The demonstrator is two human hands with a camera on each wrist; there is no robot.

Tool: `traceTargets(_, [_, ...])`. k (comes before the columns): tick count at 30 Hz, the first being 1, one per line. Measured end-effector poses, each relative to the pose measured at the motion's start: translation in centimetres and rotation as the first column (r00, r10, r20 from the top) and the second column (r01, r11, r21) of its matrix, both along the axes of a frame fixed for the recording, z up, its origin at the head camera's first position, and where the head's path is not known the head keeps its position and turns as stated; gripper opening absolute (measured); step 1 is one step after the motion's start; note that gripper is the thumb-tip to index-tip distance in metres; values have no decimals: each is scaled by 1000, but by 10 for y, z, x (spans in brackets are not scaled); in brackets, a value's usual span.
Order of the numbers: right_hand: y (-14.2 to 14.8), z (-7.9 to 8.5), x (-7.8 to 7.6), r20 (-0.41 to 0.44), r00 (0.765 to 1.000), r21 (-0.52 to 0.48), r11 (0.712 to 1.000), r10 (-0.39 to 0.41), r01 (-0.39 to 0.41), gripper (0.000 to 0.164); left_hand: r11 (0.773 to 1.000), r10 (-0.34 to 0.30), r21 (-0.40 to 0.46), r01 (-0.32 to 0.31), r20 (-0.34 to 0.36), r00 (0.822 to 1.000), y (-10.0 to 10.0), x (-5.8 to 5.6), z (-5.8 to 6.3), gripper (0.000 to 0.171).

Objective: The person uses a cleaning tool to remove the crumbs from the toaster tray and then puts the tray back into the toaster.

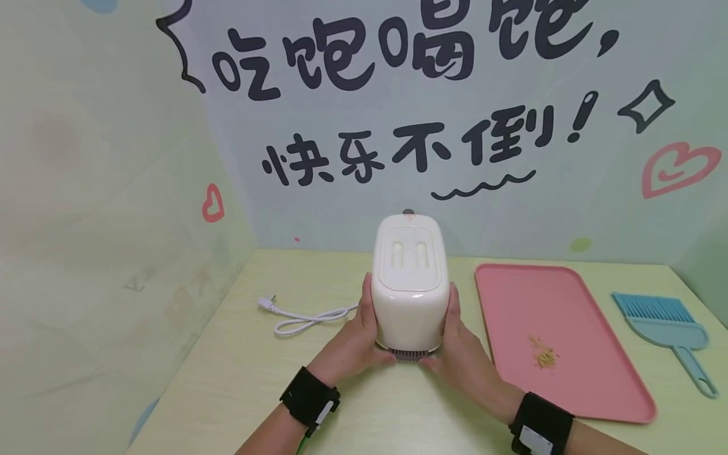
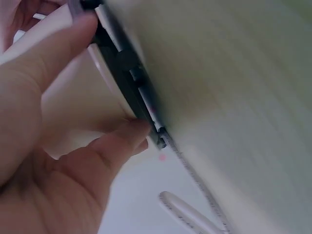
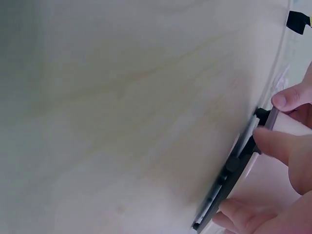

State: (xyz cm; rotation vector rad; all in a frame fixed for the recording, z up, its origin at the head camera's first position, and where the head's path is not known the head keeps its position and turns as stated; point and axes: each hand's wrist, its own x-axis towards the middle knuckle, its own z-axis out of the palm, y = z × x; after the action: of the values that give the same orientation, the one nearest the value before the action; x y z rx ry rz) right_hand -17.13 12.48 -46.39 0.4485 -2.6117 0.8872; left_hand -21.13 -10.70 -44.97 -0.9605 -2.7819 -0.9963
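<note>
A white toaster (image 1: 412, 316) with rounded corners is in the middle of the head view, its top bearing two slot-shaped marks. My left hand (image 1: 351, 347) grips its left side, and my right hand (image 1: 465, 357) grips the right side. Both thumbs lie near the grey ribbed part (image 1: 411, 355) at its lower front. In the left wrist view the toaster's dark base (image 2: 124, 73) shows along its underside, raised off the table. The right wrist view also has this dark base (image 3: 234, 170), with fingers at its edge. A white power cord (image 1: 309, 318) trails out to the left.
On the right lies a pink tray (image 1: 531, 297) with a small pile of yellowish crumbs (image 1: 544, 357). Beyond it is a light-blue brush (image 1: 662, 325). A wall with large lettering (image 1: 352, 151) stands behind the table, and another wall (image 1: 114, 221) borders the left.
</note>
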Motion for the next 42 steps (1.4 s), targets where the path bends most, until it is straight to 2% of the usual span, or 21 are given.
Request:
traceTargets(4, [0,5,-4,10,1000,-7,1000,-16,16,146,999,32,-26,-33,-28,999,2,0,-1,150])
traceTargets(15, [0,7,-5,36,999,14,1000,-26,26,146,999,49,-24,-49,-3,999,4,0,-3,150])
traceTargets(22, [1,7,-5,20,999,20,999,-30,29,140,998,50,-25,-52,-73,996,4,0,-3,146])
traceTargets(26, [2,8,-6,32,999,23,999,-37,36,140,998,63,-21,-65,-86,994,5,1,-3,145])
traceTargets(42, [4,11,-5,56,998,17,999,-31,30,138,998,69,2,-69,-55,996,5,1,0,151])
